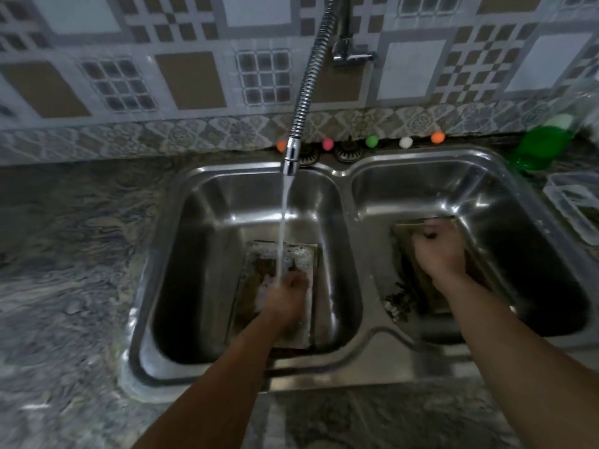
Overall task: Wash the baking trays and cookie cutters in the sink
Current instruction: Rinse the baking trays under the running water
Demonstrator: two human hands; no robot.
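The left hand (287, 288) lay on the soapy baking tray (256, 286) in the left basin, under the running water (282, 222); its grip was blurred, so I cannot tell if it held anything. The right hand (436, 251) curled over the edge of the 2nd tray (421, 280) in the right basin, cookie cutters (397, 301) beside it. A wet, soapy tray might slip and bang the sink (343, 171)

Two hands work in a double steel sink (346, 171).
Water from the faucet (290, 157) falls on the left hand (287, 294), above a soapy baking tray (304, 257). The right hand (437, 251) grips another tray (405, 226) in the right basin, beside dark cookie cutters (398, 299).
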